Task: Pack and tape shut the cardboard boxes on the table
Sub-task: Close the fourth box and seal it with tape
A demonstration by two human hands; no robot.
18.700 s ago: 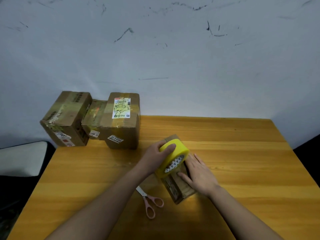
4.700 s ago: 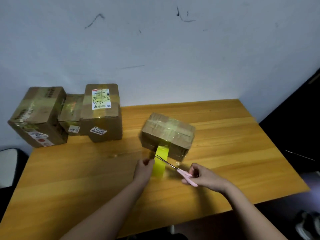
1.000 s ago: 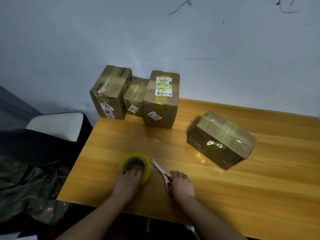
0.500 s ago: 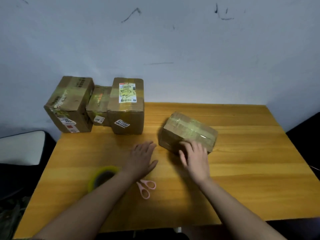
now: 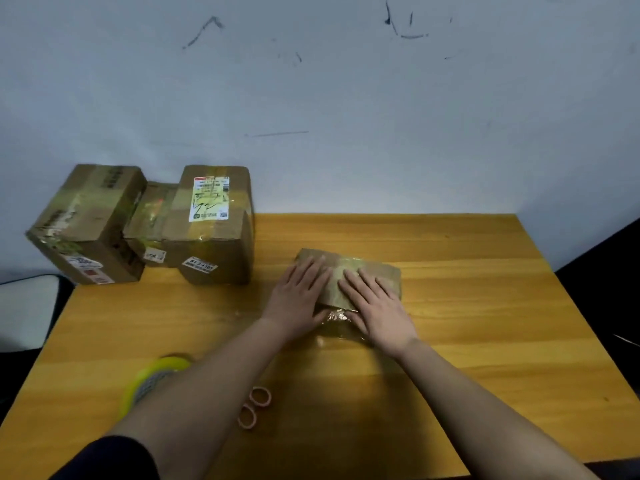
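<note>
Bench (image 5: 450, 341): wooden. Three taped boxes (image 5: 211, 230) stand at its far left corner. A small box (image 5: 377, 271) lies mid-bench, glossy with tape. Left hand (image 5: 298, 299) and right hand (image 5: 377, 306) press flat on its top, fingers straight, gripping nothing. Judged light, stiff and slippery; best held by opposite side faces. Tape roll (image 5: 149, 379) and scissors (image 5: 254, 407) lie near left.

The left forearm (image 5: 207, 386) hides the scissors' (image 5: 254, 407) blades and part of the tape roll (image 5: 145, 382) beside them. Print on the tall box's label (image 5: 209, 199) is too small to read.
</note>
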